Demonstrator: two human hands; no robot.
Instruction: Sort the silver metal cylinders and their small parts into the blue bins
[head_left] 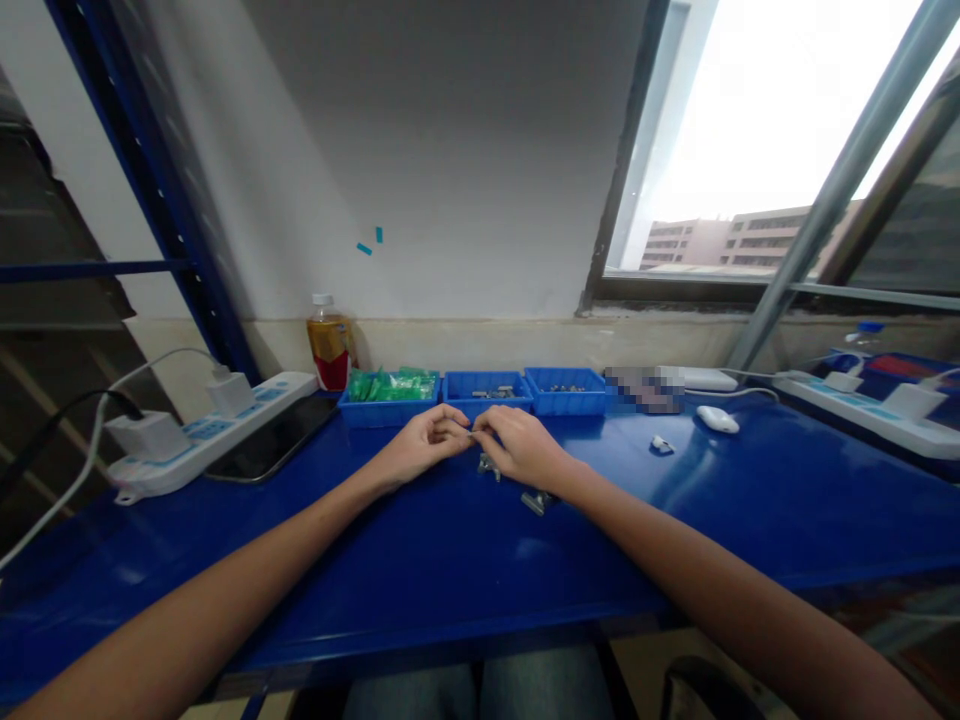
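Surface: blue table (420, 560), glossy. Left side: white power strip (225, 425) with two adapters plugged in, and a dark phone (274, 445) lying flat just beside it.

Far edge, left to right:
- bottle (330, 345) of amber liquid, upright
- tray of green packets (386, 412)
- middle tray (487, 404) and right tray (566, 405), each with small metal pieces

Centre: loose metal parts (537, 500). Right side: small white oval device (718, 419) and a second power strip (862, 410).

Both bare forearms extend forward and converge at centre. Left hand (424, 440) and right hand (519, 447) meet fingertip to fingertip, fingers curled in a closed pinch.
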